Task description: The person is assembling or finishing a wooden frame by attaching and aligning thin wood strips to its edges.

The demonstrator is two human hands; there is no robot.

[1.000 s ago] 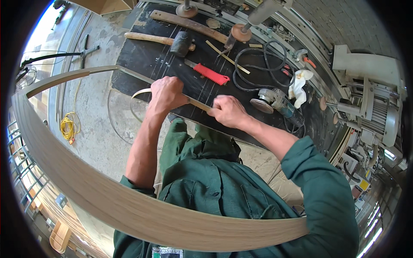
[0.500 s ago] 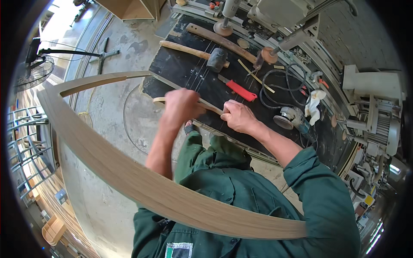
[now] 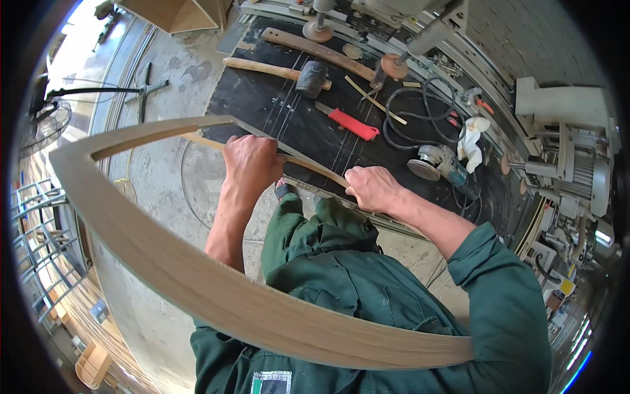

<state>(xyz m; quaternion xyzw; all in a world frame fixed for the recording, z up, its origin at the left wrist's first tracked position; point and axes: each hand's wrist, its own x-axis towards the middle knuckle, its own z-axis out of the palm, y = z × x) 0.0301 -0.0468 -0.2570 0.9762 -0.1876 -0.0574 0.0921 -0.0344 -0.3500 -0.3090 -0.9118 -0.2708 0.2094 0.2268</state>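
Observation:
A large wood-grained frame [image 3: 262,305] spans the view, its corner at the left and its near side running across my chest to my right sleeve. Both my forearms reach over the table side of it or through its opening; which is hard to tell. My left hand [image 3: 252,161] is closed around a thin tan strip [image 3: 314,167], whose free end sticks out to the left. My right hand [image 3: 373,187] pinches the same strip further right. Between the hands the strip bows slightly, alongside the frame's narrow far edge [image 3: 289,150].
On the black table [image 3: 243,98] lie a rubber mallet [image 3: 311,80], a red-handled knife [image 3: 354,125], a long wooden bar [image 3: 315,49], an angle grinder [image 3: 443,164] with its cord, and a crumpled white cloth [image 3: 472,141]. Machinery [image 3: 577,157] lines the right; a fan [image 3: 49,121] stands left.
My left hand has moved left along the strip, and its blur is gone. My right hand has shifted slightly right and down. More strip shows between them.

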